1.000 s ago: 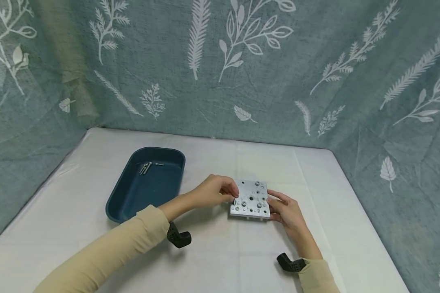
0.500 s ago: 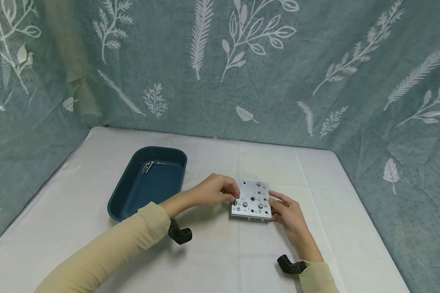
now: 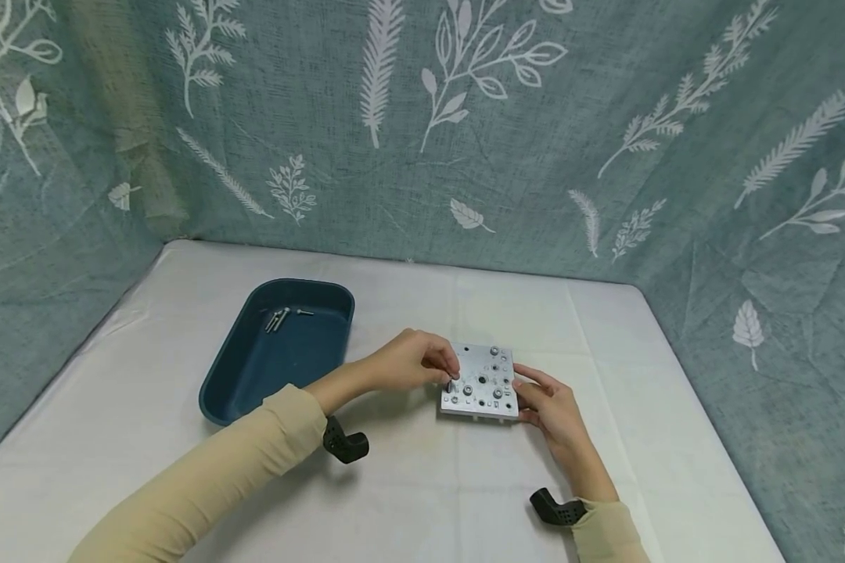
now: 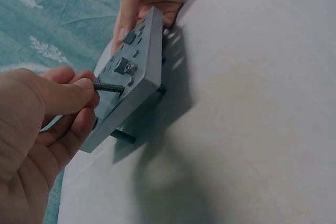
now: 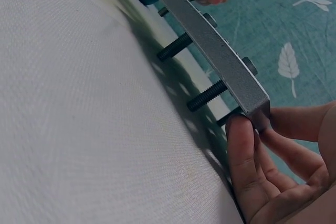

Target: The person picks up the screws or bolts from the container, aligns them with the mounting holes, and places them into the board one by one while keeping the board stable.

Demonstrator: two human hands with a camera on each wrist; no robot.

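A silver metal plate (image 3: pixel 475 361) with several holes and socket-head bolts (image 3: pixel 498 393) is held tilted above the white table. My right hand (image 3: pixel 552 410) grips its right edge, thumb on top and fingers beneath, as the right wrist view shows. My left hand (image 3: pixel 410 364) is at the plate's near left corner. Between thumb and fingertips it pinches a slim screw (image 4: pixel 109 87), whose far end meets a hole in the upper face. Threaded bolt shanks (image 5: pixel 207 95) stick out below the plate (image 5: pixel 220 51).
To the left, a dark blue tray (image 3: pixel 214 383) stands on the white-covered table (image 3: pixel 408 500). Several loose screws (image 3: pixel 278 319) lie in its far part. A green leaf-patterned curtain (image 3: pixel 408 203) encloses the back and sides.
Both hands keep the same hold on plate and screw. The head view has shifted slightly, nothing else visibly moves.
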